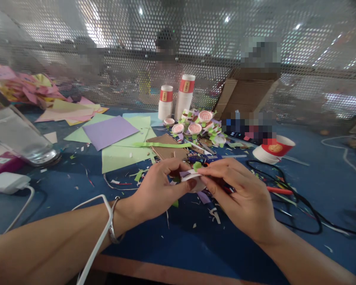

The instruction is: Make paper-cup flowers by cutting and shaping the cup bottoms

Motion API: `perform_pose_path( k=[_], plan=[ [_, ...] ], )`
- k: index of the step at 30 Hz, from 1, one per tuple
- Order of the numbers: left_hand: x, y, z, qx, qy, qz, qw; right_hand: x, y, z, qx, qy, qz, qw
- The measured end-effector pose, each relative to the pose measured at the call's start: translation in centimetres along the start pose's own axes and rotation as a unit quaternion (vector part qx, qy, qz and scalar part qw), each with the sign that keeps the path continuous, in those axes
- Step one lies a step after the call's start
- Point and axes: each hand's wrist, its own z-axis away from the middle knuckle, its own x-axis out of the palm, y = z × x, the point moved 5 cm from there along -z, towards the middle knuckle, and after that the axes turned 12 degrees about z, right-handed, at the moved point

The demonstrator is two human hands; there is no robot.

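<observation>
My left hand (158,188) and my right hand (240,196) meet over the blue table (62,190) and together pinch a small paper craft piece (191,175), white with purple and green bits. Fingers of both hands are closed on it. Behind it lies a pile of finished cup-bottom flowers (201,126) with green leaves. Sheets of purple paper (111,131) and green paper (121,156) lie to the left of the pile.
Two stacks of red-and-white paper cups (178,97) stand at the back; one cup (273,149) lies tipped at right. A cardboard box (245,95), black cables (296,198), a glass jar (16,136), a white charger (6,182) and paper scraps surround the hands.
</observation>
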Motion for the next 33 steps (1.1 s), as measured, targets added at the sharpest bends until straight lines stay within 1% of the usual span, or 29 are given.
perform_pose_path(
  k=[5,8,11,14,16,22,24,28,30,33],
  plan=[
    [-0.2,-0.2,-0.1,-0.003,0.005,-0.022,1.0,-0.1,0.1,0.1,0.005,0.003,0.008,1.0],
    [-0.5,-0.8,-0.2,-0.012,0.018,-0.007,1.0,-0.4,0.4,0.3,0.038,0.017,0.015,0.999],
    [-0.6,-1.5,-0.3,-0.036,0.036,0.074,0.996,-0.4,0.8,0.4,0.074,0.019,0.012,0.997],
    [-0.4,-2.0,-0.4,-0.075,0.053,0.183,0.979,-0.2,0.9,0.3,0.089,0.01,0.005,0.996],
    [-0.2,-2.2,-0.5,-0.09,0.061,0.215,0.971,0.0,1.0,0.3,0.094,-0.001,0.007,0.996],
    [-0.2,-2.0,-0.4,-0.05,0.052,0.176,0.982,0.0,0.9,0.1,0.099,-0.017,0.01,0.995],
    [-0.4,-1.9,-0.4,-0.058,0.059,0.166,0.983,0.0,1.0,0.0,0.102,-0.019,0.008,0.995],
    [-0.8,-1.8,-0.4,-0.096,0.082,0.17,0.977,-0.5,1.8,0.0,0.126,-0.004,0.016,0.992],
    [-1.0,-1.8,-0.5,-0.092,0.083,0.162,0.979,-0.9,2.4,0.1,0.141,0.005,0.022,0.99],
    [-1.3,-2.1,-0.4,-0.067,0.077,0.134,0.986,-1.5,3.5,0.2,0.166,0.013,0.025,0.986]
  ],
)
